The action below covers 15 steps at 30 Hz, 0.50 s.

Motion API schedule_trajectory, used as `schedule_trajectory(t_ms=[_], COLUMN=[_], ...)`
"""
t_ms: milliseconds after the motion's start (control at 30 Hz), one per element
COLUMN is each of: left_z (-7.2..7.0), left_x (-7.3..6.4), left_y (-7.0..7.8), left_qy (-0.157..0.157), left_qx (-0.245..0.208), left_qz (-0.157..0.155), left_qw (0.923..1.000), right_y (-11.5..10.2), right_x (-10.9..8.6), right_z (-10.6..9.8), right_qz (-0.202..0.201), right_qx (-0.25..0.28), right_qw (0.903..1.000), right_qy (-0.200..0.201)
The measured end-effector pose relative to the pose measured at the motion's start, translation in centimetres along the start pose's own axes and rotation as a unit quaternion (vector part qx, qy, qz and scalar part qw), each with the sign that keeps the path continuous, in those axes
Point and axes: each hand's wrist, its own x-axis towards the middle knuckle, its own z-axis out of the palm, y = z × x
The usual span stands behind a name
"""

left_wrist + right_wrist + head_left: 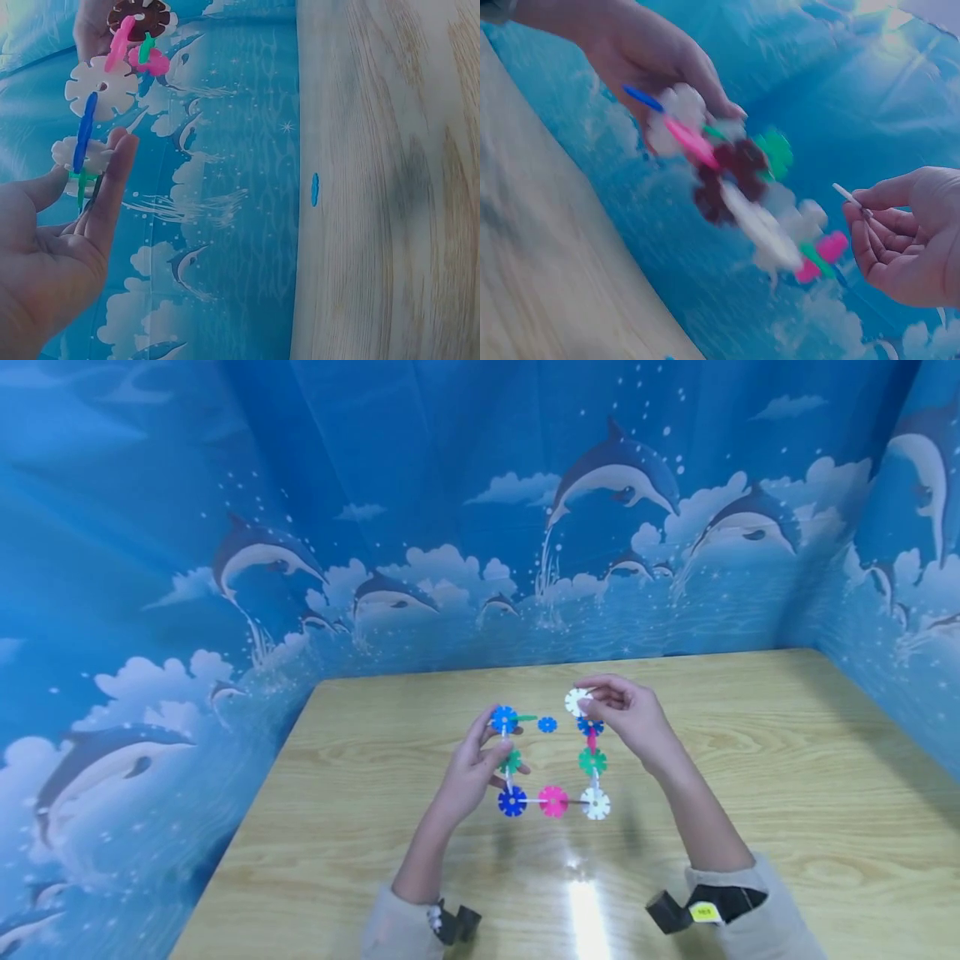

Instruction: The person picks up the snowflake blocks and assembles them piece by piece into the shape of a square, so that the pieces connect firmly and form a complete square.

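Observation:
My left hand (467, 772) holds the left side of a loop of linked plastic snowflake discs, raised above the table, its thumb and fingers around the discs near a green disc (512, 762). Along the loop's lower side sit a dark blue disc (512, 802), a pink disc (553, 802) and a white disc (596, 804). The upper side has a gap, with a green disc (527, 718) seen edge-on at its left. My right hand (628, 714) pinches a separate white snowflake disc (847, 196) between thumb and fingers. In the head view that disc overlaps the loop's upper right corner.
A single blue disc (315, 190) lies on the wood-grain table (750, 752), beyond the loop. Behind and beside the table hangs a blue cloth (450, 485) printed with dolphins and clouds. Each wrist wears a small black camera (667, 912).

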Motion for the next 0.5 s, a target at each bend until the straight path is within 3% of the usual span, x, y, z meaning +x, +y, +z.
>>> schedule_trajectory(t_ms=[233,500], left_z=[0.2,0.3], left_x=[0.2,0.2], left_y=[-0.2,-0.4], left_qy=[-0.005,-0.007], left_qx=[-0.010,-0.010], left_qz=[0.011,0.005], left_qw=[0.9999,0.9999], right_y=[-0.3,-0.3], right_x=[-0.5,-0.4], right_z=[2.2,2.8], right_qz=[0.027,0.031], right_qx=[-0.049,-0.055], right_qw=[0.9982,0.9978], right_qy=[-0.023,-0.019])
